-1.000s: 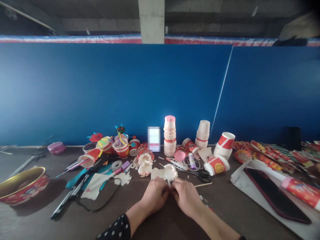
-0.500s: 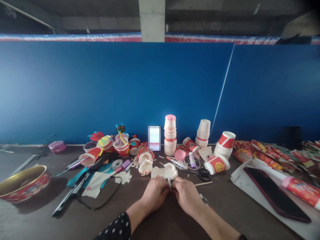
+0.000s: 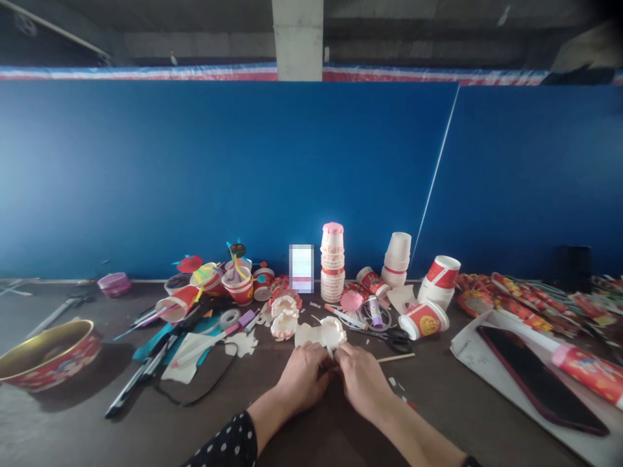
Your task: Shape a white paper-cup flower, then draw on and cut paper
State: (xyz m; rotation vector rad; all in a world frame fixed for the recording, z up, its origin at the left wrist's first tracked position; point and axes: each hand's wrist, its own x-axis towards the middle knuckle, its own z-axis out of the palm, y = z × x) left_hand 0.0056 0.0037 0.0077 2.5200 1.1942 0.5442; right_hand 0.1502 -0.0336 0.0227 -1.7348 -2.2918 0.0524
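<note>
My left hand (image 3: 305,375) and my right hand (image 3: 363,379) meet at the middle of the table, fingers closed and nearly touching. Between their fingertips they pinch a narrow white paper strip (image 3: 330,352), mostly hidden by the fingers. Just beyond the knuckles lies a scalloped white paper piece (image 3: 333,331), curved like a cut cup. A flat sheet of white paper (image 3: 306,334) is beside it, behind my left hand. Farther left are two more scalloped paper pieces (image 3: 283,325) with pinkish edges.
Black scissors (image 3: 396,340), a glue stick (image 3: 374,312) and a tipped red cup (image 3: 424,320) lie right of centre. Behind stands a tall cup stack (image 3: 331,269). A phone (image 3: 540,376) rests at right; a gold-lined bowl (image 3: 51,360) sits at left.
The white strip shows less between my fingertips than before, and my right fingers have shifted slightly. Everything on the table stays in place; the view has moved a little.
</note>
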